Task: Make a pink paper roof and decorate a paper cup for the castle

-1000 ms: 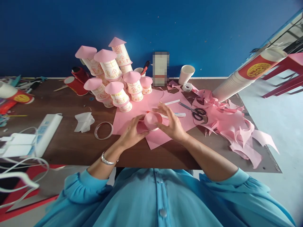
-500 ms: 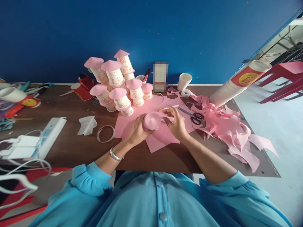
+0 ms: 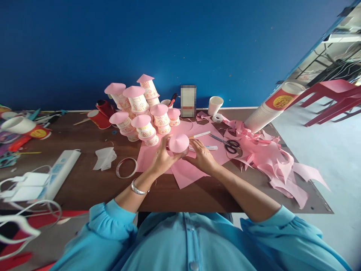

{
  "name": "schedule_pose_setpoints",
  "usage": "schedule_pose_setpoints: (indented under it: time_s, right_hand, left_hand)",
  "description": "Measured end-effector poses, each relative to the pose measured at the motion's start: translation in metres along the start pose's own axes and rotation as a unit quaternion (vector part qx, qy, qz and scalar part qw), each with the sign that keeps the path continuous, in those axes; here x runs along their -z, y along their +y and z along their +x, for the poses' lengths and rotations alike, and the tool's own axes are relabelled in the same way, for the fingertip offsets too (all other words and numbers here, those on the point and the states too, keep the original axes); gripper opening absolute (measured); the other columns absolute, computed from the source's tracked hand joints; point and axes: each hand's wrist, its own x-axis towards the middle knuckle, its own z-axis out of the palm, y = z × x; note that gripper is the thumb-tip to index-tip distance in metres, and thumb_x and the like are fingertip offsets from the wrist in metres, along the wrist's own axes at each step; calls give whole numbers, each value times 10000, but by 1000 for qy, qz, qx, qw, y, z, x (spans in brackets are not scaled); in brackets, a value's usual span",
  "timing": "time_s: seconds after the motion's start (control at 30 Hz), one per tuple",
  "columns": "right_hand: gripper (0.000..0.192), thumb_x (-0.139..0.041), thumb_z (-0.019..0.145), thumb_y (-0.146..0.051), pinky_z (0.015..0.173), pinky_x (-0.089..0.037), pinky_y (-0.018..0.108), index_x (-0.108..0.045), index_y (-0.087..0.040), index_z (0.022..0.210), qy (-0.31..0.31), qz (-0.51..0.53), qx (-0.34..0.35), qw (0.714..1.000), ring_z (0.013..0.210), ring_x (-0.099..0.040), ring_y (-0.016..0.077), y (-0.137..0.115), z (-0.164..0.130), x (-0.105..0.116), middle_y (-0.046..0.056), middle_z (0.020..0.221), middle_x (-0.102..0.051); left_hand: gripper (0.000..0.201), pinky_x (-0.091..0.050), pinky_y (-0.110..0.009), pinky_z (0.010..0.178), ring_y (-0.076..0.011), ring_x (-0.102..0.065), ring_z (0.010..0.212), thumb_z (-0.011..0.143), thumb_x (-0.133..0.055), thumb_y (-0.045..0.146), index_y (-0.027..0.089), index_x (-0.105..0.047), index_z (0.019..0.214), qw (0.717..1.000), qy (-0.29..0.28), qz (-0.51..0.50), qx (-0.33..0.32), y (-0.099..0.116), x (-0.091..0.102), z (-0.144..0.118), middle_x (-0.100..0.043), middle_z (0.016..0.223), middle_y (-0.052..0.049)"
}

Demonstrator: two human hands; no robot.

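- Between both hands, above the pink paper sheet (image 3: 186,171) at table centre: a paper cup with a pink cone roof (image 3: 178,143), roof up.
- Left hand (image 3: 161,160) wraps the cup's left side, fingers curled round the wall. Looks like the steadying hold.
- Right hand (image 3: 201,157) closes on the cup's right side just under the roof edge, fingertips on the rim area. Probably seating or pressing the cone. The exact contact is hidden behind the roof.
- Both grips closed on the same piece, nothing else in either hand.
- Just beyond the right hand: two white pens or glue sticks (image 3: 200,134), then scissors (image 3: 229,144) lying shut on the sheet, within easy reach.
- Further right: heap of pink offcuts (image 3: 270,158) pushed to the side, tape roll (image 3: 217,117), empty white cup (image 3: 214,105), and a long tilted sleeve of stacked cups (image 3: 270,109) with a red band and a yellow round emblem; text too small to read.
- Back left of the hands: finished roofed cups piled as a stack (image 3: 141,109), printed with small pink patterns, no legible writing.
- Left side: tape ring (image 3: 126,167), crumpled white paper (image 3: 104,158), power strip (image 3: 60,171).
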Motion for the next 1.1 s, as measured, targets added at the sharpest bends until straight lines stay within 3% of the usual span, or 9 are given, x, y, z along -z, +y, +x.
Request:
schedule_pose_setpoints:
  time_s: [0.13,0.33,0.43,0.57,0.67,0.83,1.1]
  right_hand:
    - [564,-815,845,-321,1033,-574,559,-582,-229,1350,18,14,-15,1000,1236,-670,361,-2,3,-3,162,1279,-710]
    - [526,-821,820,-378,938,-602,488,-613,-213,1274,28,53,-90,994,1114,-713,337,3,12,-1,137,1184,-743]
    - [529,-826,788,-364,951,-594,496,-623,-202,1249,48,55,-132,989,1112,-715,346,11,27,6,150,1202,-744]
    - [505,-830,764,-401,975,-592,516,-638,-197,1184,78,96,-180,976,1107,-724,344,22,54,18,147,1205,-743]
    - [544,-846,758,-497,1014,-589,516,-642,-205,1169,92,183,-174,963,1153,-718,325,25,70,25,121,1217,-747]
    - [632,-878,717,-589,1047,-591,486,-664,-195,1162,70,303,-150,938,1160,-722,306,18,81,34,122,1232,-755]
    - [635,-899,678,-570,1017,-612,488,-683,-206,1151,50,326,-163,930,1174,-720,318,14,76,33,112,1250,-755]
  left_hand:
    - [781,-589,-407,870,-297,-678,1131,700,-912,509,244,-494,1304,1000,-3,-15,16,-1,-4,3,-661,1263,-113]
    - [792,-585,-408,899,-268,-675,1164,753,-868,511,251,-448,1371,993,-7,-116,34,-12,-6,2,-651,1321,-132]
    - [662,-581,-386,863,-228,-692,1077,821,-809,462,237,-482,1351,990,4,-123,66,-19,-7,-4,-671,1291,-138]
    - [369,-574,-349,778,-184,-697,863,847,-740,385,219,-605,1148,992,-43,-87,84,-26,-8,-9,-745,1020,-66]
    - [229,-580,-343,767,-173,-691,798,853,-689,344,228,-635,1041,992,-57,-70,88,-27,-8,-9,-752,919,-30]
    - [190,-600,-351,781,-178,-706,803,855,-669,329,233,-657,1018,991,-60,-64,99,-27,-6,-7,-765,919,-24]
    - [167,-606,-357,793,-184,-717,810,866,-658,345,231,-657,987,992,-60,-64,92,-27,-7,-7,-763,909,-28]
